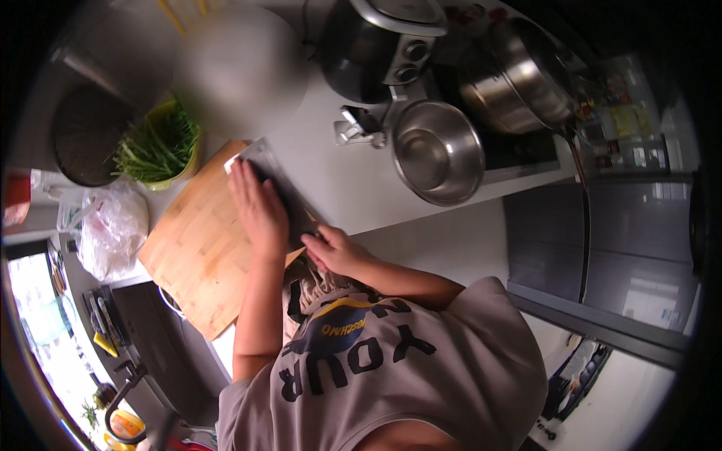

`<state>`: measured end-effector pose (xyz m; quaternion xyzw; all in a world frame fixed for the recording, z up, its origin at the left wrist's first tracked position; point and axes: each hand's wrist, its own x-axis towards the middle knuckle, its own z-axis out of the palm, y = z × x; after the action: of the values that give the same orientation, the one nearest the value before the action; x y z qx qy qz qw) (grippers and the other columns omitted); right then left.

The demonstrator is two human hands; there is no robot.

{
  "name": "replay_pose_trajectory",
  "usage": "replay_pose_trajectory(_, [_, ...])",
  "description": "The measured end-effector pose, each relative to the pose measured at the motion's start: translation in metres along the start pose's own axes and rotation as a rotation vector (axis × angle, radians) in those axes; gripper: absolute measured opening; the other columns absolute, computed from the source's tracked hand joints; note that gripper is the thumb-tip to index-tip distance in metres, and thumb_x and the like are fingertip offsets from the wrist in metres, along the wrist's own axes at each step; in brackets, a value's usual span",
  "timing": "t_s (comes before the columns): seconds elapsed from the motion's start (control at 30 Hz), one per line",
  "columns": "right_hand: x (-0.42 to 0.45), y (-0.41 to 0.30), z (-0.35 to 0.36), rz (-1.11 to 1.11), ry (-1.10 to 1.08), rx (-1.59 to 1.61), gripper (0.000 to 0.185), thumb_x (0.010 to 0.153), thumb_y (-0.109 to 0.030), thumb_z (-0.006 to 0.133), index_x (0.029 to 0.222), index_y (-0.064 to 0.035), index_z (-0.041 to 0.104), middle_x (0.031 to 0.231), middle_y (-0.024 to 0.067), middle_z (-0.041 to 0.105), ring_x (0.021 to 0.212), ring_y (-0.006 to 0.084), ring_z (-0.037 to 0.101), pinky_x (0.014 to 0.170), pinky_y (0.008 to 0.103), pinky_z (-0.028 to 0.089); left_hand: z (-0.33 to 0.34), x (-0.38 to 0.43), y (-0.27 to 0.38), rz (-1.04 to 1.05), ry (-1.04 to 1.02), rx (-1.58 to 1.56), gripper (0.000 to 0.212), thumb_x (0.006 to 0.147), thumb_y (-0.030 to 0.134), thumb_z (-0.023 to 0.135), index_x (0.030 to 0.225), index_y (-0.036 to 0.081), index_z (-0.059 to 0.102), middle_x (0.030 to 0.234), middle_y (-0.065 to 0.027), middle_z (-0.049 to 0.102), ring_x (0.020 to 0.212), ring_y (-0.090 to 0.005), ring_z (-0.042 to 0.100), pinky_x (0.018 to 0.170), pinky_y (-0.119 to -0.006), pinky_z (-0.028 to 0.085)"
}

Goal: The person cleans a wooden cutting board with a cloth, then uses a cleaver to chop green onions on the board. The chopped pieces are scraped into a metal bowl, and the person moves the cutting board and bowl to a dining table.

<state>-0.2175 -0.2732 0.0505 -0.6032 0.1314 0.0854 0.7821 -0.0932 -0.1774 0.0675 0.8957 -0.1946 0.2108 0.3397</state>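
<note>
My left hand (259,211) lies flat, fingers extended, along the far end and left side of a broad-bladed knife, like a cleaver (285,189). My right hand (333,248) is closed around its near end, where the handle is mostly hidden. The blade lies along the right edge of a wooden cutting board (197,248). Whether anything is under the blade or my left palm cannot be seen. Beyond the board's left side, a yellow-green bowl (194,160) holds cut green stalks (155,149).
A steel bowl (440,152), a metal gadget (361,128) and a black air fryer (361,56) stand right of the board. Farther right is a steel pot (519,84). A plastic bag (113,231) lies left; a sink (163,338) is at lower left. A blurred pale round shape (242,67) covers the upper part.
</note>
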Motion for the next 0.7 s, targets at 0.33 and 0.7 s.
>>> replay_pose_trajectory(0.33, [-0.078, -0.041, -0.155, -0.08, 0.739, 0.095, 0.017, 0.094, -0.017, 0.048, 0.082, -0.0065, 0.045, 0.057, 0.0028, 0.048, 0.038, 0.0113, 0.043, 0.036, 0.0259, 0.034, 0.17, 0.018, 0.203, 0.332, -0.18, -0.666, 0.037, 0.085, 0.002, 0.05, 0.121, -0.007, 0.048, 0.13, -0.0234, 0.046, 0.124, -0.0378, 0.041, 0.107, -0.045, 0.03])
replay_pose_trajectory(0.7, [-0.097, -0.041, -0.239, -0.011, 0.975, -0.087, 0.02, 0.093, -0.021, 0.05, 0.08, -0.0059, 0.048, 0.056, 0.0021, 0.049, 0.04, 0.0109, 0.044, 0.036, 0.0261, 0.036, 0.268, -0.005, 0.204, -0.048, -0.976, -0.248, 0.058, 0.089, 0.028, 0.045, 0.137, 0.0, 0.032, 0.134, -0.0221, 0.043, 0.129, -0.0326, 0.036, 0.111, -0.048, 0.015])
